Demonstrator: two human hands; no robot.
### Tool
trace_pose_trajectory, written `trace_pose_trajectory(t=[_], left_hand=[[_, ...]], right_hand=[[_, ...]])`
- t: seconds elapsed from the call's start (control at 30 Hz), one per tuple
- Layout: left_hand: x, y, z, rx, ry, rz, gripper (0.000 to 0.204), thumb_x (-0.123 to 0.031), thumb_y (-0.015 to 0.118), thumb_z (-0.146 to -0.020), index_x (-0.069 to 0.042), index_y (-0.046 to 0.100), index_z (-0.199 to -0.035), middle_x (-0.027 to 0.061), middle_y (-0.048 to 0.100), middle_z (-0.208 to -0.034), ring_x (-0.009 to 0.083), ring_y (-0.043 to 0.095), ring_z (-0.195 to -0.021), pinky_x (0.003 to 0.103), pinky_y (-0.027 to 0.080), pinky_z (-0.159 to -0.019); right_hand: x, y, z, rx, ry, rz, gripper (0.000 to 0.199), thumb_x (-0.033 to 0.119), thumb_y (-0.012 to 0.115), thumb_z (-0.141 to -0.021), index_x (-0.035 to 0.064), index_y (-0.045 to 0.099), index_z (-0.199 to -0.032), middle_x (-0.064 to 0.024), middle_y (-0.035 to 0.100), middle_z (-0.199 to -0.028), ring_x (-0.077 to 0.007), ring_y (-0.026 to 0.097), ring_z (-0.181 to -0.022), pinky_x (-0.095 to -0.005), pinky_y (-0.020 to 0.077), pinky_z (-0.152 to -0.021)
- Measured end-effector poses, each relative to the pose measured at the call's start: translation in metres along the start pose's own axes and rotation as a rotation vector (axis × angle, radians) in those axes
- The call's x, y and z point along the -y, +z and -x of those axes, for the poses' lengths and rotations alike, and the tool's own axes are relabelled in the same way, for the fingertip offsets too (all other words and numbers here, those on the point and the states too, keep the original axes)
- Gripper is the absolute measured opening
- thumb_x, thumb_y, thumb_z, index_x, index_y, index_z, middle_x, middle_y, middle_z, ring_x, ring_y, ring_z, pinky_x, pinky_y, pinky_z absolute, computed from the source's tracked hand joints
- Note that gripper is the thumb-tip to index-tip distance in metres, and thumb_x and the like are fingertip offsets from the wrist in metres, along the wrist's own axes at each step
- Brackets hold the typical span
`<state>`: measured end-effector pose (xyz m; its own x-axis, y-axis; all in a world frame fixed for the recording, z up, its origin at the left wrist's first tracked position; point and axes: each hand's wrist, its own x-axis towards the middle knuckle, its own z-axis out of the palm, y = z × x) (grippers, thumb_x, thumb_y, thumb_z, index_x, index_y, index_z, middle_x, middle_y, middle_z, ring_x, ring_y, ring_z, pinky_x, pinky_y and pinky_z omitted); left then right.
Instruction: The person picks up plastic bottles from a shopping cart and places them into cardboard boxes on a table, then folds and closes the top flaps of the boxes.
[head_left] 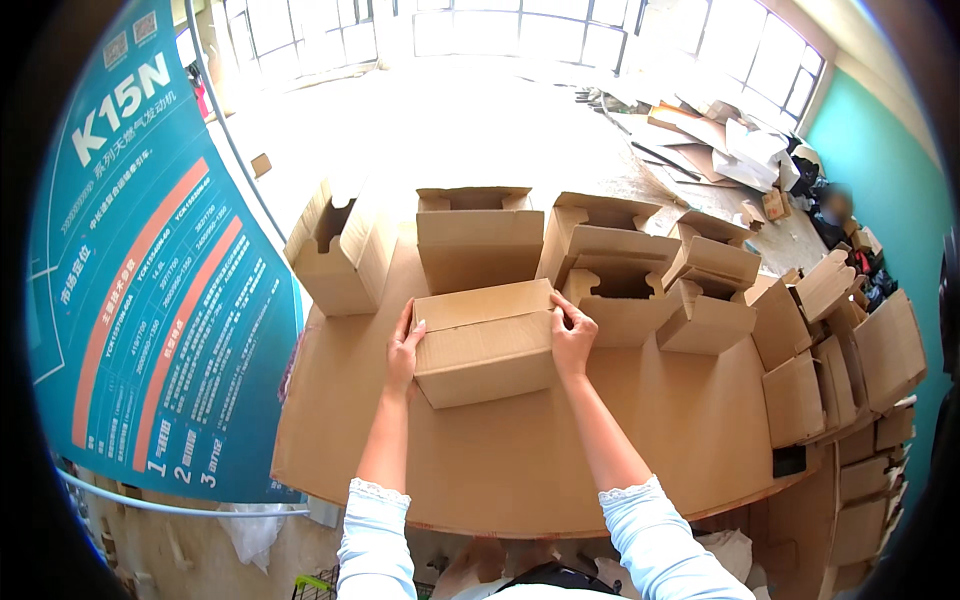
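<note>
Between my two hands is a closed brown cardboard box (485,352), a bit tilted, over the middle of the cardboard-covered table (500,460). My left hand (404,348) grips its left end, with the thumb on the near side. At the right end, my right hand (572,335) has its fingers bent against the upper corner. Just behind stands an upright box with an open top (480,245). To its right are more open boxes, including one with raised flaps (620,305) close to my right hand. Another open box (345,260) stands at the back left.
A teal printed banner (150,280) on a metal frame rises along the table's left side. Stacked cardboard boxes (845,370) crowd the right edge. Flattened cardboard and scraps (710,140) lie on the floor at the far right, by a green wall (885,130).
</note>
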<state>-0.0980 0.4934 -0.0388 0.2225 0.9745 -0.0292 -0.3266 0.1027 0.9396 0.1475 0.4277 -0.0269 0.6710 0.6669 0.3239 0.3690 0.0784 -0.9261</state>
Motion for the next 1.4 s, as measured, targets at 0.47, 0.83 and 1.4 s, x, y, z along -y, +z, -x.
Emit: trace_pose_trajectory(t=[0.47,0.83,1.4], left_hand=[[0.013,0.006,-0.097,0.131,0.074,-0.01,0.054,-0.009,0.054,-0.093,0.0,0.038,-0.144,0.0123,0.046,-0.142,0.0174,0.047,-0.128,0.028,0.038,-0.103],[0.032,0.003,-0.117,-0.032,0.278,-0.148,0.046,-0.005,0.065,-0.085,0.007,0.054,-0.128,0.016,0.063,-0.12,0.0205,0.062,-0.108,0.027,0.05,-0.09],[-0.066,-0.062,-0.149,-0.635,0.364,-1.21,0.032,-0.029,0.08,-0.072,-0.001,0.065,-0.078,0.0204,0.066,-0.081,0.0377,0.065,-0.081,0.044,0.052,-0.071]], right_hand=[[-0.014,0.032,-0.045,-0.184,-0.072,0.13,0.023,0.002,0.059,-0.084,-0.005,0.069,-0.105,-0.0194,0.068,-0.107,-0.0232,0.07,-0.085,-0.0289,0.0528,-0.07],[-0.024,0.032,-0.06,-0.048,-0.273,0.424,0.029,0.001,0.054,-0.084,-0.0051,0.065,-0.11,-0.0223,0.065,-0.112,-0.0342,0.065,-0.1,-0.0381,0.0511,-0.09],[0.09,-0.07,0.054,0.408,-0.507,0.605,0.049,-0.01,0.049,-0.083,-0.0029,0.049,-0.131,-0.0237,0.035,-0.146,-0.0402,0.032,-0.137,-0.0438,0.0338,-0.11]])
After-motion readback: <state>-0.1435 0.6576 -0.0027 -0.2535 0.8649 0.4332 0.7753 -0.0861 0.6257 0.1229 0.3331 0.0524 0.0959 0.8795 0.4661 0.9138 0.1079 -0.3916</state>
